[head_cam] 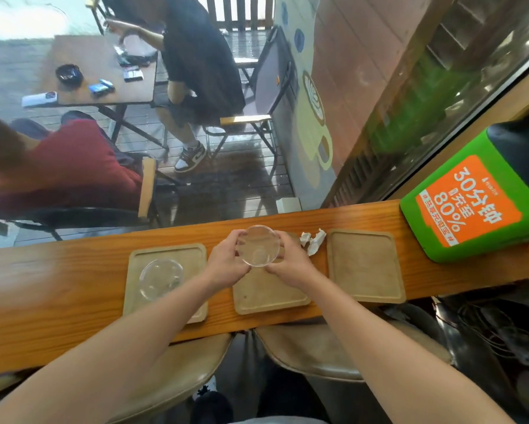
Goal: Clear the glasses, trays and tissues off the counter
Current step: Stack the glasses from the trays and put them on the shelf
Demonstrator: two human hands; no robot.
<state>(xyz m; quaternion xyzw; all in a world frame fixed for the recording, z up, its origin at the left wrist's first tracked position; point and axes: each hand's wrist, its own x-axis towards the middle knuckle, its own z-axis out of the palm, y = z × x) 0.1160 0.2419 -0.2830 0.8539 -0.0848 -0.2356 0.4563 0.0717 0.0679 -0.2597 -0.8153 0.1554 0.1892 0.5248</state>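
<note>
Both your hands, left hand and right hand, are wrapped around a clear glass over the middle tray, tissue just beside it on the counter.

Middle tray top half hidden behind both hands, green box cut by right edge, tissue perhaps partly covered.

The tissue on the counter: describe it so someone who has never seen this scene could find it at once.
Follow the long wooden counter by the window to its three tan trays. The crumpled white tissue lies on bare wood at the counter's far edge, between the middle tray and the right tray, beside the right hand. It is the only white, soft thing there.
</note>
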